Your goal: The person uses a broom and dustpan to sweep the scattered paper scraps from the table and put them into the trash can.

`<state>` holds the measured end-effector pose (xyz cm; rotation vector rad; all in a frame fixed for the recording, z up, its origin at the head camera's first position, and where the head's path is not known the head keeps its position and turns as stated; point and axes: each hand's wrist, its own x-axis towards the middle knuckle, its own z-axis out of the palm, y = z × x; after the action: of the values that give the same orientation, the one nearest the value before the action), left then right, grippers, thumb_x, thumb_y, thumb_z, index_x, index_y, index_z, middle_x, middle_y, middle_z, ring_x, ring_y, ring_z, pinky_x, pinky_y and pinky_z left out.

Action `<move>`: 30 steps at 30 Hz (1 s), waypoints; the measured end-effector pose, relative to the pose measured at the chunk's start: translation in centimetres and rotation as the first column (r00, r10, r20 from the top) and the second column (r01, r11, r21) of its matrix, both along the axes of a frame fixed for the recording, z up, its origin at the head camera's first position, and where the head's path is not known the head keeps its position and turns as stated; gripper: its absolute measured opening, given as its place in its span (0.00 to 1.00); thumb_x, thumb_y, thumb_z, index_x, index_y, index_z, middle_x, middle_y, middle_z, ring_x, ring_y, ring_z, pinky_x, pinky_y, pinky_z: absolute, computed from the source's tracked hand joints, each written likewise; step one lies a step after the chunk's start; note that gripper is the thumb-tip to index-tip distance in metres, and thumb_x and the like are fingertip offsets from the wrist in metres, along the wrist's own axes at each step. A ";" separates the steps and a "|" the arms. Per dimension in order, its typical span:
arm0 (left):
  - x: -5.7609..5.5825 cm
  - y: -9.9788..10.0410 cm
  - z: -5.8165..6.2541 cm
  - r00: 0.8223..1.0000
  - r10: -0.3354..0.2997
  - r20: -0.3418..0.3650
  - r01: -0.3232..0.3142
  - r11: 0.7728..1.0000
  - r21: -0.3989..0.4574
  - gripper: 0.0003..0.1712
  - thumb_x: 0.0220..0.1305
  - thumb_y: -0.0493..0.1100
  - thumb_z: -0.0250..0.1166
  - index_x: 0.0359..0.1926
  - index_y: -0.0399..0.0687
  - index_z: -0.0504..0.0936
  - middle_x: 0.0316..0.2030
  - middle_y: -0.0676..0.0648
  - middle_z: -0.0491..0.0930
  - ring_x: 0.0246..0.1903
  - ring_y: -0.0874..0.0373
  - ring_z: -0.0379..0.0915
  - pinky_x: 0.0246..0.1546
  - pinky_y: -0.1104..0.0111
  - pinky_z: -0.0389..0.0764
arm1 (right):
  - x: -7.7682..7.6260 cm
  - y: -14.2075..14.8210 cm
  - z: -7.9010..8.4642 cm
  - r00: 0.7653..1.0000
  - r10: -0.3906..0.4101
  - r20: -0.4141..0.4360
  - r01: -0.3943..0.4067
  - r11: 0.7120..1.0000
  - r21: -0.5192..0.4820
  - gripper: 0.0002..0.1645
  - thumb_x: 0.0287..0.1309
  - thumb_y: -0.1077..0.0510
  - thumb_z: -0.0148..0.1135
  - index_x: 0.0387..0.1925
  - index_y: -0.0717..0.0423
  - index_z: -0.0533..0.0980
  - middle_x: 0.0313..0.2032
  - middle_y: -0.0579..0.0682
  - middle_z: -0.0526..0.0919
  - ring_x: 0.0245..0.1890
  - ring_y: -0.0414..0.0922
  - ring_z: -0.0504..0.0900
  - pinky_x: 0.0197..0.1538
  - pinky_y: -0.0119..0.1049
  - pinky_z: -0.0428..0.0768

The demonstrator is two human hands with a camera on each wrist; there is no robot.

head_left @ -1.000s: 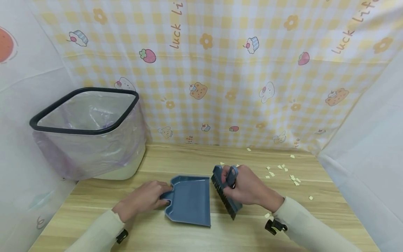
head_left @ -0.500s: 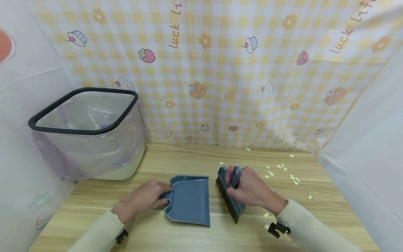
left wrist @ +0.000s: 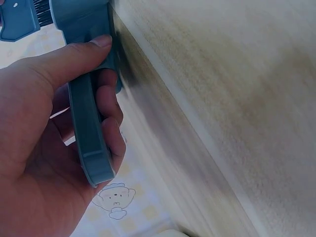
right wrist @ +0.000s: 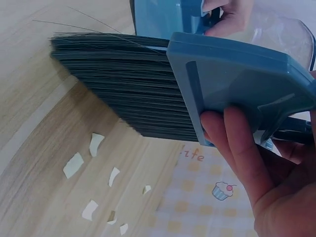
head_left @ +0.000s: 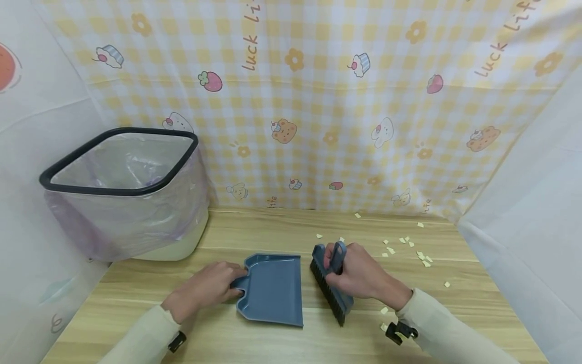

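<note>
A blue dustpan lies on the wooden table, its straight lip facing right. My left hand grips its handle, with the thumb along the top and fingers curled beneath in the left wrist view. Just right of the lip, my right hand holds a blue hand brush by its looped handle. The dark bristles point down toward the tabletop, slanted beside the dustpan. Small pale paper scraps are scattered to the right of the brush; two lie near the right wrist.
A bin lined with a translucent bag, with a black rim, stands at the left back. A checked curtain hangs behind the wooden table. White sheeting borders the right side.
The brush and my right hand have shifted slightly right and toward me, away from the dustpan's lip. Near the right wrist, a second paper scrap has come into view. The dustpan stays in place.
</note>
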<state>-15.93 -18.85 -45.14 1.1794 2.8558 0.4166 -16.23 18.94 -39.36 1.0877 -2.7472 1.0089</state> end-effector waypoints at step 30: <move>0.2 0.1 0.1 1.000 0.022 0.008 -0.022 1.000 -0.001 0.22 0.68 0.40 0.79 0.57 0.31 0.88 0.51 0.36 0.89 0.51 0.40 0.88 0.53 0.49 0.89 | -1.6 2.9 2.9 0.988 -0.007 0.154 0.003 1.000 0.024 0.16 0.54 0.72 0.67 0.35 0.47 0.77 0.20 0.35 0.68 0.18 0.32 0.66 0.26 0.31 0.69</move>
<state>-15.72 -18.78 -45.01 1.1449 2.8643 0.4200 -17.86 21.82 -36.42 1.0472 -2.8874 1.1075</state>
